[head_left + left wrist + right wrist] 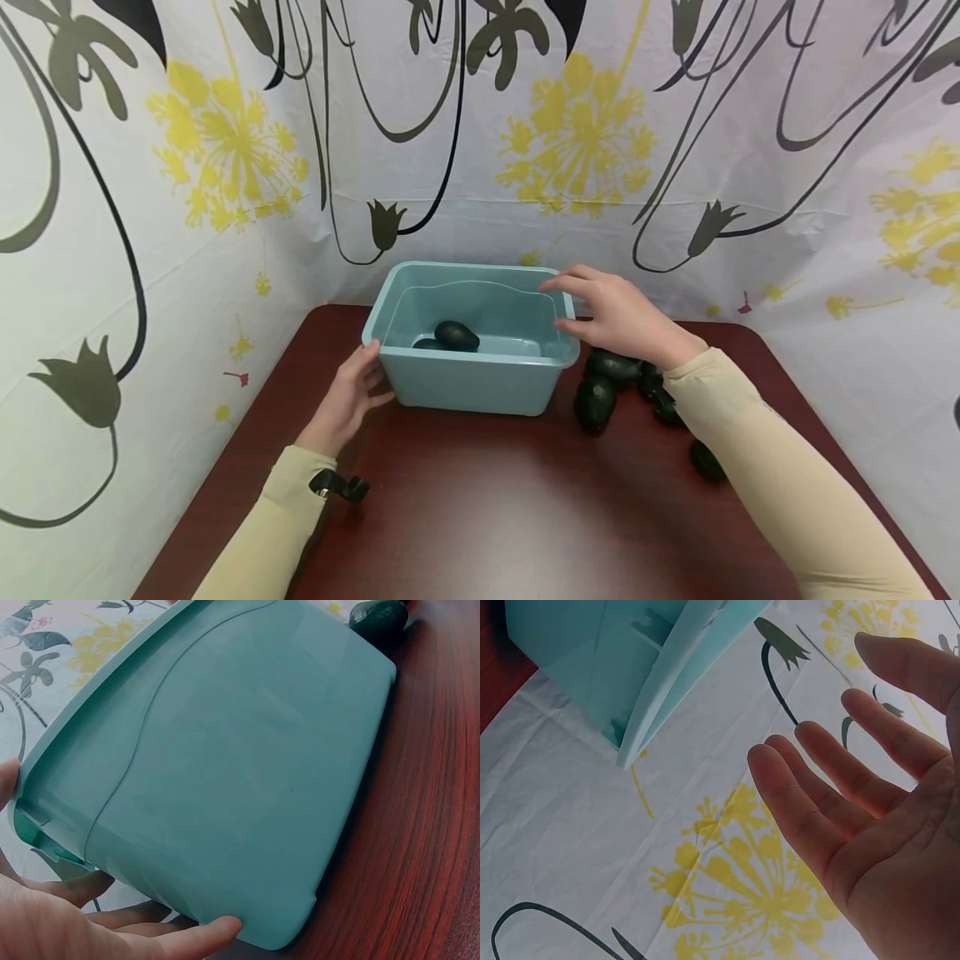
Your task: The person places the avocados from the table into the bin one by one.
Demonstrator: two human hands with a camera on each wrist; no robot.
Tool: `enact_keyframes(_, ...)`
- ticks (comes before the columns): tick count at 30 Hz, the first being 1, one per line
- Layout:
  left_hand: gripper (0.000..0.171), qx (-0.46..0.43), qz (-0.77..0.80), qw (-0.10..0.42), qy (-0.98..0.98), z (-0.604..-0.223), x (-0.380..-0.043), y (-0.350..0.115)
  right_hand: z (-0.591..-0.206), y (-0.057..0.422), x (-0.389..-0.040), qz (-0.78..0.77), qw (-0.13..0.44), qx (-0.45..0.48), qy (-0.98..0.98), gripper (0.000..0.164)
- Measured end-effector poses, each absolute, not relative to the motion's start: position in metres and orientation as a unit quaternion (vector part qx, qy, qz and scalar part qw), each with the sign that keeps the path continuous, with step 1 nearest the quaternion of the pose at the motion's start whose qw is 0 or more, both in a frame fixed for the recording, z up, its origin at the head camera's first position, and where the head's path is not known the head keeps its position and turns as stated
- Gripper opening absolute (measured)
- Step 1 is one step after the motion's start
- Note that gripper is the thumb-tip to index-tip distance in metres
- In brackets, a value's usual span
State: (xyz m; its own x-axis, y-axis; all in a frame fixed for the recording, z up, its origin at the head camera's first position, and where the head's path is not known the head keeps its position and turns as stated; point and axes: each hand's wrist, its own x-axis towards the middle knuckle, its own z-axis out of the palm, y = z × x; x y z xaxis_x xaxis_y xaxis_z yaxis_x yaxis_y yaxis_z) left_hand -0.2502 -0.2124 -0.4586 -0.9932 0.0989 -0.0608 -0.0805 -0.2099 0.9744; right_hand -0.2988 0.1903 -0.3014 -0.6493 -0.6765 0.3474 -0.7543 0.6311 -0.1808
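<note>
A light blue plastic bin (472, 383) stands upright on the table. Two dark avocados (457, 335) lie inside, one partly hidden behind the front wall. At the bin's left front corner, my left hand (343, 404) holds it, thumb at the rim and fingers along the outer wall. The left wrist view shows those fingers (202, 937) spread against the bin's side (225, 750). My right hand (622, 317) is over the bin's right end, fingers apart and holding nothing. In the right wrist view its palm and loosely bent fingers (787, 802) show, away from the rim.
Several more avocados (596, 404) lie to the right of the bin, some partly hidden under my right forearm. One avocado (707, 461) sits nearer the front. The dark red wooden table (465, 500) meets a flower-printed cloth (450, 167) behind and at both sides.
</note>
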Motion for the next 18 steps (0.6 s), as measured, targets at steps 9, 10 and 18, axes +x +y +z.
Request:
enact_keyframes(9,0.067,0.012,0.779,0.056,0.624,-0.459,-0.249,-0.214,-0.302,0.198,-0.292,0.162,0.128,0.391,-0.897,0.050)
enact_keyframes(10,0.066,0.012,0.779,0.056,0.625,-0.459,-0.249,-0.214,-0.302,0.199,-0.291,0.163,0.130,0.391,-0.896,0.050)
enact_keyframes(18,0.065,0.013,0.777,0.054,0.627,-0.459,-0.249,-0.213,-0.306,0.208,-0.285,0.161,0.141,0.382,-0.899,0.050)
